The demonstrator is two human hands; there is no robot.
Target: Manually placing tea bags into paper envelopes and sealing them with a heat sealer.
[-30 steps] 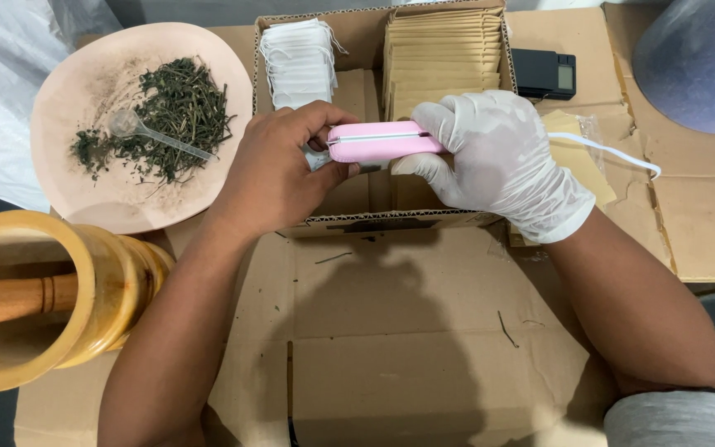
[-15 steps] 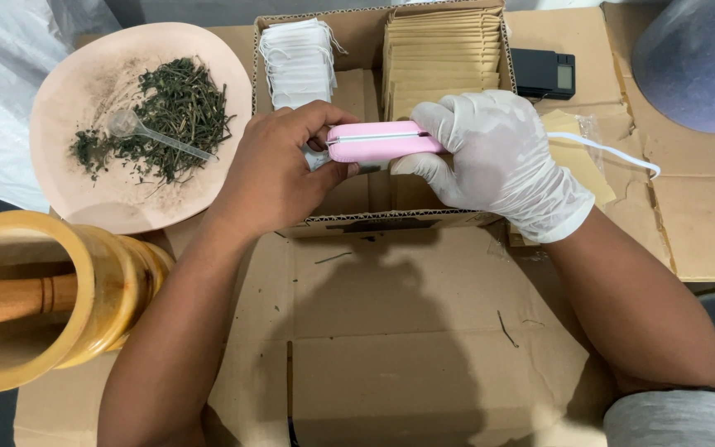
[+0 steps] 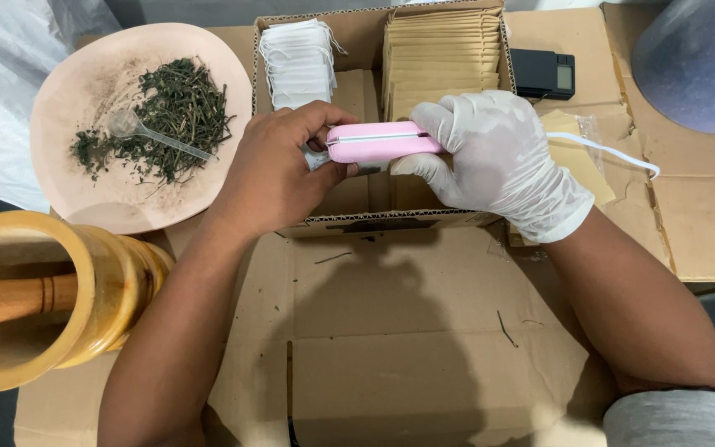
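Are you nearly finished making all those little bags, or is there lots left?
Some looks done: a stack of small white filter bags and a row of tan paper envelopes stand in the cardboard box. In hand: the bare left hand and white-gloved right hand hold a small pink clamp-shaped device. Plenty left: dried green herbs lie on the round pink plate.

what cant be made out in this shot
Head view only:
- what the left hand pinches at the pink device: hidden by its fingers.
- mortar and pestle: cut off by the left edge.
- small black device screen: too small.
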